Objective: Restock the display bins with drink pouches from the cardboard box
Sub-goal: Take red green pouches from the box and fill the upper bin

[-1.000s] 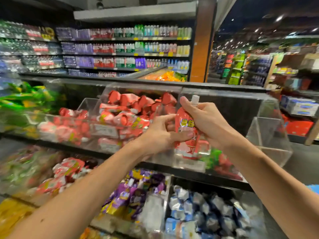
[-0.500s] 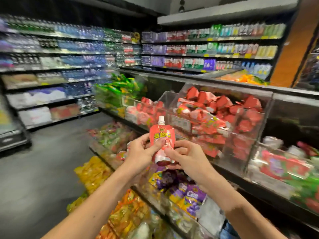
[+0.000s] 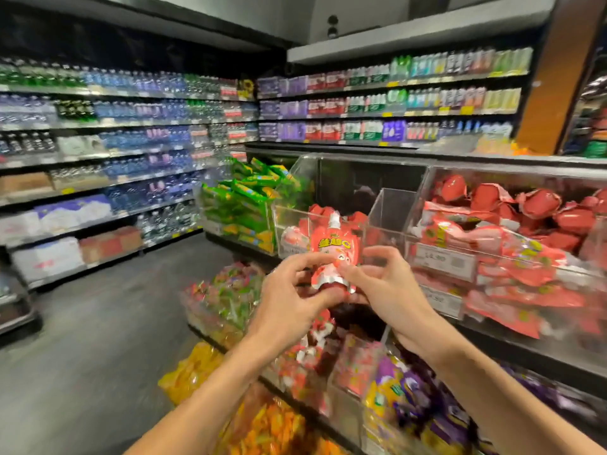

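Note:
A red drink pouch (image 3: 333, 254) with a white cap and yellow lettering stands upright between both hands, in front of the clear display bins. My left hand (image 3: 289, 297) pinches its lower left side. My right hand (image 3: 384, 287) grips its lower right edge from the other side. Right behind the pouch is a clear acrylic bin (image 3: 384, 208) holding a few red pouches. A fuller bin (image 3: 512, 231) of red pouches sits to the right. No cardboard box is in view.
A bin of green packs (image 3: 243, 205) stands left of the red ones. Lower bins hold purple (image 3: 404, 395), red-green (image 3: 230, 297) and yellow-orange packs (image 3: 197, 369). Bottle shelves (image 3: 124, 152) line the back and left walls across a dark floor aisle (image 3: 98, 339).
The view has swung left along the display. The pouch, first held high by my right hand near the right-hand bin, now sits upright between both hands before the emptier bin.

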Motion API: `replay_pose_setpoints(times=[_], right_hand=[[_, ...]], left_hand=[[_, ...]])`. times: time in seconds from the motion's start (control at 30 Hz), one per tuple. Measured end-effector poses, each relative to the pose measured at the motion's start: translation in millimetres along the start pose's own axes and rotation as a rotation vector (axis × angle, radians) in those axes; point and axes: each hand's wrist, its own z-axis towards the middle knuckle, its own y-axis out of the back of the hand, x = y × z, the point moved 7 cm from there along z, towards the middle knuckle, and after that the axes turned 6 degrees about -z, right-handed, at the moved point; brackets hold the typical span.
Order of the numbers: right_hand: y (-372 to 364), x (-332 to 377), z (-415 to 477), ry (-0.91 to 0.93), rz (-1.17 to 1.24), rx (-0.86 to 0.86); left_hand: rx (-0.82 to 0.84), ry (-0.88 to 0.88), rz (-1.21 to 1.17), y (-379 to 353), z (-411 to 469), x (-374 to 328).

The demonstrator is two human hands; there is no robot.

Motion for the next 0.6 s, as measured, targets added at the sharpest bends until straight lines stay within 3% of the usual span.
replay_pose_setpoints(times=[0.1,0.27,0.4,0.6], right_hand=[[-25,15,35,0.044,-0.029,-0.12],[-51,52,90,0.078,-0.15,-0.152],[-50,62,151,0.066,-0.511,-0.2],[-48,46,216,-0.023,-0.86,-0.268]], left_hand=[[0.047,-0.129,0.115,29,50,4],[0.199,-0.244,0.241,54,151,6],[0.351,-0.282,0.411,46,222,9],[0.5,-0.272,0.684,27,283,47]])
